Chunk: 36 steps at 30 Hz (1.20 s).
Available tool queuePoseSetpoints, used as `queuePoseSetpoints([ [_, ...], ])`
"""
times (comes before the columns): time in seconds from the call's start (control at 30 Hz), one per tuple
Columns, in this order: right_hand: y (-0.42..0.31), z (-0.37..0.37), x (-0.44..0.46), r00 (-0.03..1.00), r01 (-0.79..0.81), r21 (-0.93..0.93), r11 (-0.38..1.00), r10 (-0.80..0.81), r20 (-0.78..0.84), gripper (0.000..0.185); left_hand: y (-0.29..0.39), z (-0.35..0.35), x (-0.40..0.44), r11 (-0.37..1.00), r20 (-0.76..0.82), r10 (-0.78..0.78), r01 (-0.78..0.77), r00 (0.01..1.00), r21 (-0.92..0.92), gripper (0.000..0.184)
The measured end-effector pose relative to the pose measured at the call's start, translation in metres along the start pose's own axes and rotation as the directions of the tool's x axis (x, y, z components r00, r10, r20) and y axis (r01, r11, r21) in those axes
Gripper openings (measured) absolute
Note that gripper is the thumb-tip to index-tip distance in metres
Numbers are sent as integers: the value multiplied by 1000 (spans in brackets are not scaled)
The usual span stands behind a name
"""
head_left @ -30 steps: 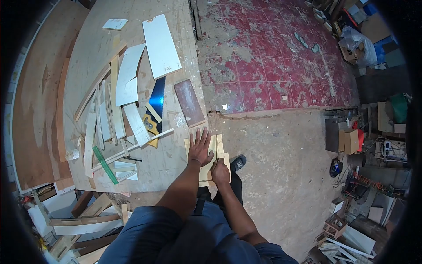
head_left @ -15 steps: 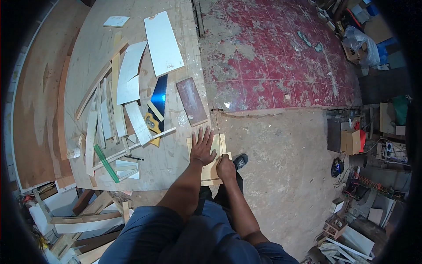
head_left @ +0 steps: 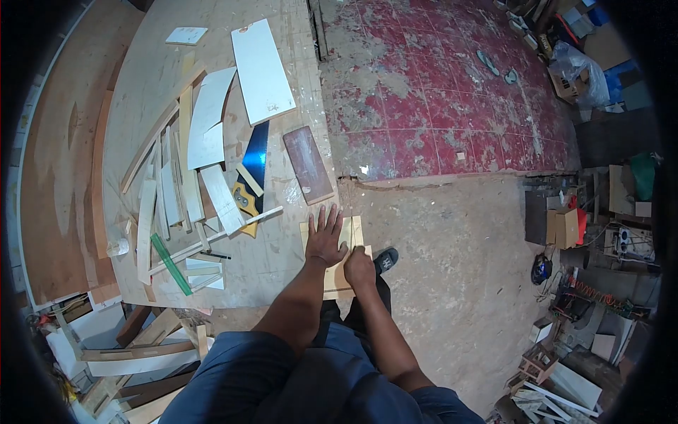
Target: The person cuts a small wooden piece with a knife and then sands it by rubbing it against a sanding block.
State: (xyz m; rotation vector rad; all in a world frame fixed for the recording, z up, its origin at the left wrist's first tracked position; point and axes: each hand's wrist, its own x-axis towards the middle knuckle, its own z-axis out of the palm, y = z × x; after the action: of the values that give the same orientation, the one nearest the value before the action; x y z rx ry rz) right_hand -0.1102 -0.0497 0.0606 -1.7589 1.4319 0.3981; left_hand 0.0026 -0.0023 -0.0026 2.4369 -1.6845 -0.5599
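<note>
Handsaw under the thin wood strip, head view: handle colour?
The handsaw's handle is yellow with black; it shows best in the head view.

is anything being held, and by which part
The left hand grips nothing: it lies flat on the pale board, fingers spread. The right hand is closed over the board's right side; what it grips, and where, cannot be told.

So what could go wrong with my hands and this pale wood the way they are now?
Your closed right hand is working close to the thumb of your flat left hand, so a slip might catch it. The pale wood juts past the edge of the table and could tip or shift if your left hand eases off. Your foot is near that overhang, so a falling piece might hit it.
</note>
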Motion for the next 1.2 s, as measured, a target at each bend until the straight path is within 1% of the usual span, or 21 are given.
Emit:
queuePoseSetpoints([
  [0.1,11,2,-14,999,-36,2,999,36,22,33,-1,0,0,999,22,-9,7,1000,53,90],
  [0.23,2,-2,13,1000,-23,38,999,23,12,33,-2,6,0,998,-4,5,-5,1000,67,92],
  [0.3,-6,-3,39,998,51,-24,998,-50,41,33,-2,7,0,997,-17,12,-11,1000,80,94],
  [0.37,-18,-12,50,996,41,-32,999,-39,82,35,1,-1,1,992,103,-25,12,994,129,94],
  [0.47,-13,-4,53,991,-6,-60,998,14,132,40,3,-8,2,989,163,-32,8,986,144,95],
  [0.5,-18,-12,37,992,-47,-41,998,52,116,41,2,-4,2,990,164,-26,2,986,142,95],
  [0.53,-21,-17,23,991,-87,-21,996,88,101,44,0,1,2,994,93,-16,6,996,112,98],
  [0.57,-18,-18,12,994,-66,-35,997,69,86,46,-1,7,1,997,21,-11,9,1000,82,101],
  [0.67,-28,-28,-3,990,-104,-36,994,107,91,46,0,4,1,995,39,-21,17,999,95,103],
  [0.7,-22,-17,10,994,-85,-4,996,85,64,42,0,3,2,995,35,-21,18,999,97,103],
  [0.73,-22,-14,21,995,-81,-4,997,81,62,42,0,3,2,995,53,-20,15,998,102,102],
  [0.8,-22,-9,44,993,-21,-91,996,31,117,38,1,-3,2,994,68,-20,13,997,110,102],
  [0.87,-17,2,59,995,-51,-51,997,55,80,39,6,-18,3,993,203,-44,21,978,115,97],
  [0.97,-12,-3,39,994,-21,-72,997,29,102,39,4,-13,3,993,180,-36,15,983,119,99],
  [1.0,-13,-9,21,998,-38,-21,999,39,53,40,4,-9,3,993,179,-32,11,983,117,99],
  [1.03,-15,-12,11,999,-51,29,998,51,5,42,3,-4,2,996,120,-24,13,992,90,98],
  [1.07,-16,-12,10,999,-51,27,998,51,3,42,1,1,2,998,60,-20,16,998,63,97],
  [1.1,-18,-12,9,998,-59,10,998,59,11,43,-2,7,1,998,59,-21,17,998,61,97],
  [1.13,-18,-12,9,997,-69,-7,998,69,16,45,-4,12,1,997,13,-4,3,1000,79,98],
  [1.17,-7,4,29,999,-34,-1,999,34,23,44,-5,17,2,995,-33,14,-10,999,100,100],
  [1.2,-4,8,41,999,-35,1,999,35,21,44,-2,12,1,995,-34,16,-13,999,101,100],
])
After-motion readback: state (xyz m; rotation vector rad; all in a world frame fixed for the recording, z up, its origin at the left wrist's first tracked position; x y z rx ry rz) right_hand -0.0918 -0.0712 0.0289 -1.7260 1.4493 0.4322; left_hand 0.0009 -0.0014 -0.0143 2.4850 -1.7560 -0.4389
